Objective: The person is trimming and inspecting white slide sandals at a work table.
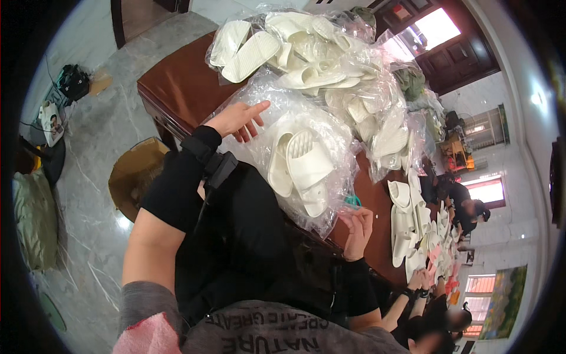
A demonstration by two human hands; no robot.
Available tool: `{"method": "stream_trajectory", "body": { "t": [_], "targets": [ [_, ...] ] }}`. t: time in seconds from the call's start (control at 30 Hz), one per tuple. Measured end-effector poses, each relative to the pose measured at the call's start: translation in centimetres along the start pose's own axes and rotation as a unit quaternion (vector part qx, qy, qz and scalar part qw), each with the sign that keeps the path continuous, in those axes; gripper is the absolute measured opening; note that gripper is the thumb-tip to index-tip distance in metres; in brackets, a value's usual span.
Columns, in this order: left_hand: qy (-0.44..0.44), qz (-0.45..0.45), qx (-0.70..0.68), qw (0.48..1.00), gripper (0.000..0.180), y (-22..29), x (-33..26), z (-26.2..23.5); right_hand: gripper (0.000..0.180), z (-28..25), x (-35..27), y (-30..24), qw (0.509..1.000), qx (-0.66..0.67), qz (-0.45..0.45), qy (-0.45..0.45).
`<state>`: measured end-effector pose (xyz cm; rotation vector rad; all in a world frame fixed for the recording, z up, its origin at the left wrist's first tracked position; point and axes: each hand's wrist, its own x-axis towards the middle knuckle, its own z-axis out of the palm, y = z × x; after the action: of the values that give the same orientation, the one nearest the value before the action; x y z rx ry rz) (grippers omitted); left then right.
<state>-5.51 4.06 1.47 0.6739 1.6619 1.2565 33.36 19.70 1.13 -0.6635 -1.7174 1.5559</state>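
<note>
A pair of white slide sandals (308,162) lies on a clear plastic bag (262,150) or inside it; I cannot tell which. The bag is spread crinkled over the near side of the brown table. My left hand (239,121) hovers over the bag's left part, fingers stretched out and apart, holding nothing. At the bag's near right corner, my right hand (357,231) has thumb and fingertips pinched together on the plastic edge. Just beyond those fingertips shows a teal loop (352,201), partly covered by the bag.
Bagged white slides (318,53) are heaped across the table's far side. Loose white slides (407,218) line the right, with pink ones (435,253) further along. Other people's hands (420,279) work there. An open cardboard box (135,171) stands on the floor left of the brown table (177,82).
</note>
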Motion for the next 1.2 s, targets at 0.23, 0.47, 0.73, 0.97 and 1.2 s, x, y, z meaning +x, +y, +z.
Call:
{"method": "stream_trajectory", "body": {
  "t": [0.23,0.47,0.73,0.97,1.2],
  "targets": [
    [-0.048,0.044,0.045,0.997,0.081,-0.1,-1.0,2.2,0.017,-3.6,2.0,3.9,0.975,0.126,0.167,0.074],
    [-0.121,0.059,0.021,0.991,0.071,-3.0,0.4,2.4,0.031,-3.0,1.8,5.0,0.896,0.29,0.312,-0.126],
    [-0.088,0.098,0.073,0.989,0.068,-2.1,2.7,5.0,0.032,-0.8,6.4,5.4,0.986,-0.098,0.064,-0.12],
    [0.053,0.172,0.226,0.957,0.055,-5.1,6.5,6.6,0.035,5.7,7.3,6.0,0.979,-0.142,0.006,-0.143],
    [0.1,0.208,0.218,0.948,0.041,-7.8,11.2,8.2,0.043,5.1,7.2,7.6,0.938,-0.275,0.084,-0.193]
  ]
}}
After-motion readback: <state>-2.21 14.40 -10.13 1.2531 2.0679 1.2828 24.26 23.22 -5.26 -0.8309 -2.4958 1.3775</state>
